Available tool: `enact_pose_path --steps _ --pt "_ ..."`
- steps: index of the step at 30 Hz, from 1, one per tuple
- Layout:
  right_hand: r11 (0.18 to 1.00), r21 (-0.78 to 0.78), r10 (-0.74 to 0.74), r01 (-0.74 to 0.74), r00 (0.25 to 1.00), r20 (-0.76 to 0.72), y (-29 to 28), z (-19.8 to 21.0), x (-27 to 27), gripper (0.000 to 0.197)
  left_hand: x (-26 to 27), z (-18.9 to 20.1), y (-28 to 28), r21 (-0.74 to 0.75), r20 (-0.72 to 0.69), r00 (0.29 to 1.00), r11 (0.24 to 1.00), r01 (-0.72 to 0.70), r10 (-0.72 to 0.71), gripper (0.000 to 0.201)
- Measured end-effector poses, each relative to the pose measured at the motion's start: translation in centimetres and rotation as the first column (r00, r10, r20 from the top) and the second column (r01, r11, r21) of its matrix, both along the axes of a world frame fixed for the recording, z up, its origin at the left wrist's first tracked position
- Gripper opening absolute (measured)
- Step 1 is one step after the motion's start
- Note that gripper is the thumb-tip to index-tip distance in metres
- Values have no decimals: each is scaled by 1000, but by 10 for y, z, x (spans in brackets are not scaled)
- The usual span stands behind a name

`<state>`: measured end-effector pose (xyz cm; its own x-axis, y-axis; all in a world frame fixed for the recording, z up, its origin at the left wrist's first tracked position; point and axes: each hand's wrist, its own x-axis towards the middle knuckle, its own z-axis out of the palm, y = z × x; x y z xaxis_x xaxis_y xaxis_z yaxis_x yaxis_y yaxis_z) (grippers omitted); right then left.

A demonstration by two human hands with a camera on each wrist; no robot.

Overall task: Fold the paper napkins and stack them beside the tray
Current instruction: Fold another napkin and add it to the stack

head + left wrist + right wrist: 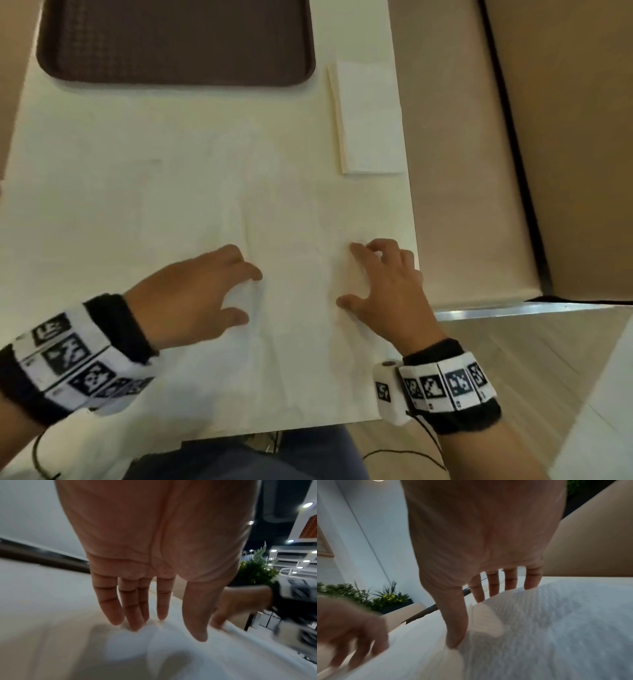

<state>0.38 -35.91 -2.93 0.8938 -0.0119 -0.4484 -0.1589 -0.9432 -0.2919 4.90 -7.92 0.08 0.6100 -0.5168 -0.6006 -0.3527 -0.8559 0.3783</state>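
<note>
A white paper napkin (298, 308) lies flat on the cream table (102, 188), near its front edge. My left hand (250, 297) rests on the napkin's left side with straight fingers; the left wrist view shows their tips touching the paper (171, 655). My right hand (347, 274) is at the napkin's right edge with curled fingers. In the right wrist view the paper (556, 628) bulges up under the palm, the thumb presses into it and the fingertips are hidden behind it. A stack of folded napkins (371, 116) lies right of the brown tray (171, 41).
The table's right edge runs just beyond my right hand, with a beige bench (462, 171) past it. My legs in jeans (257, 459) are under the front edge. Bare table lies between the tray and the napkin.
</note>
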Motion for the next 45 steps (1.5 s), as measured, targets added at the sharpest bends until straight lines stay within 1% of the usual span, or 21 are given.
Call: enact_pose_path --steps 2,5,9,12,15,18,23,27,29,30,31,33,35,37,39,42,45 --pt "999 27 -32 32 999 2 0 -1 1 70 -21 -15 4 -22 -11 999 999 -32 32 68" --pt "987 113 -119 113 992 52 -2 -3 2 57 -34 -29 8 -114 50 994 989 -92 98 70" --pt "965 166 -225 205 968 112 -7 -1 3 51 -38 -37 13 -171 76 985 975 -142 157 67" --pt "924 245 -335 295 931 147 -10 1 3 43 -42 -40 15 -196 86 981 968 -156 175 68" --pt "881 333 -402 334 902 157 -7 5 2 43 -47 -40 16 -209 88 975 961 -180 202 68" --pt "832 450 -440 325 880 178 -3 22 2 45 -48 -37 17 -232 74 969 949 -215 238 66" --pt "831 517 -373 204 895 245 3 61 5 37 -44 -31 19 -238 54 968 945 -224 243 65" --pt "763 620 -423 183 867 265 5 78 10 39 -34 -21 13 -261 67 968 940 -217 242 64" --pt "762 611 -431 217 874 226 3 73 13 35 -28 -18 6 -272 85 971 943 -193 224 63" --pt "785 560 -428 264 885 182 0 66 15 31 -25 -19 3 -273 92 974 946 -176 208 63" --pt "822 474 -423 315 896 138 -3 57 15 29 -23 -20 0 -269 91 977 950 -161 192 63" --pt "874 283 -433 395 897 85 -10 32 11 34 -21 -22 -3 -237 76 985 962 -133 155 64" --pt "875 203 -458 440 887 53 -17 11 8 44 -21 -26 -4 -210 77 989 972 -104 122 65" --pt "867 197 -472 459 881 25 -20 0 8 51 -22 -29 -3 -204 86 990 974 -96 116 65" --pt "872 208 -457 444 890 16 -20 -5 12 49 -24 -31 -3 -206 94 988 973 -105 127 64" --pt "883 234 -424 406 905 29 -15 -8 18 36 -26 -33 -4 -200 102 986 973 -112 135 64" --pt "883 273 -423 383 900 105 -9 -7 20 16 -28 -33 -5 -202 98 985 972 -121 143 64"
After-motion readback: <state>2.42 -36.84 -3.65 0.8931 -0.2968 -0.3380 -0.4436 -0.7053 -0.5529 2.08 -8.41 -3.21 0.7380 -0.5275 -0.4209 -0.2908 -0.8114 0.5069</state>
